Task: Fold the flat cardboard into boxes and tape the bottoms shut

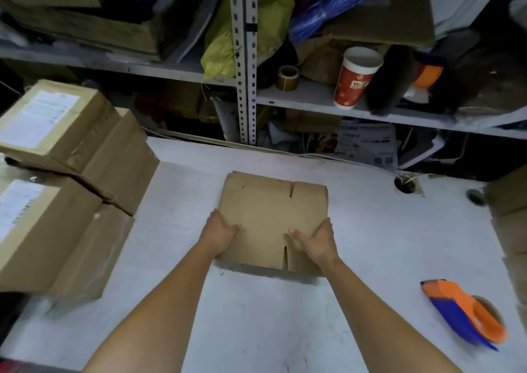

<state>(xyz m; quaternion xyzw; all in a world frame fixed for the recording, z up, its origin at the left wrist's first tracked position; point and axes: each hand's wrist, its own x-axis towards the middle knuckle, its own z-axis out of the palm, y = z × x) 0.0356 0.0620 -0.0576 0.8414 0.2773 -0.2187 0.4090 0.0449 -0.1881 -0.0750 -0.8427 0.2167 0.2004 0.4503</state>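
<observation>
Two bare forearms are seen stretched forward over a white, scuffed table [256, 324]. At the middle of the table, a piece of cardboard [268, 210] is held by its side edges. The left hand [221, 234] is closed on the left edge and the right hand [316, 241] on the right edge, each with the thumb laid on top and the fingers tucked underneath, out of sight. The cardboard is plain brown, matte and still folded flat, roughly square, with worn corners. One narrow slot is cut into its far edge and another into its near edge. The near edge is raised a little, and a shadow is cast on the table below it.

An orange and blue plastic tape dispenser [463, 314] is seen lying well to the right, blurred. Sealed brown boxes [57, 230] with white labels are stacked at the left. A red and white paper cup [355, 77] is stood on a grey metal shelf [308, 99] behind.
</observation>
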